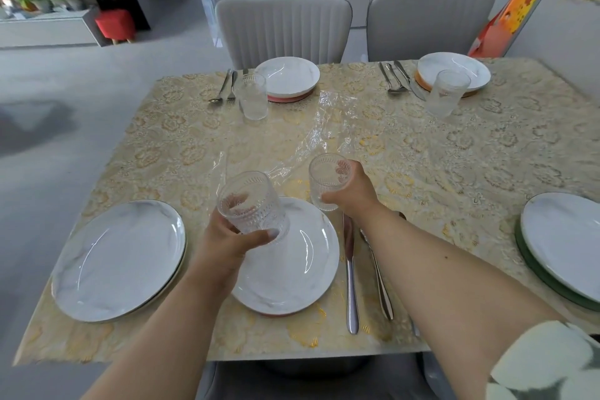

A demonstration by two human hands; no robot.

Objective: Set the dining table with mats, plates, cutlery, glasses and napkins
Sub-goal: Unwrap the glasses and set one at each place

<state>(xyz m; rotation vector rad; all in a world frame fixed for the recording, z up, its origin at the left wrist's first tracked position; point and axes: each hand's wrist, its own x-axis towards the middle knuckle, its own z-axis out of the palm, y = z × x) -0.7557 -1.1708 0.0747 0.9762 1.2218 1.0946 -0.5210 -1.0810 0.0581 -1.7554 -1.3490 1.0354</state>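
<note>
My right hand point(352, 193) grips a clear embossed glass point(328, 180) upright just beyond the knife point(350, 269), while my left hand point(227, 242) holds another glass point(251, 203) over the near white plate point(292, 266).

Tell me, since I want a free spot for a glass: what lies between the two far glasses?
In the head view, a white plate on a reddish mat, bare tablecloth, then cutlery lie between the far left glass and far right glass.

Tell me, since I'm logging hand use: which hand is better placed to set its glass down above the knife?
Right. The right hand holds its glass just beyond the knife tip; the left hand's glass hangs over the near plate.
</note>
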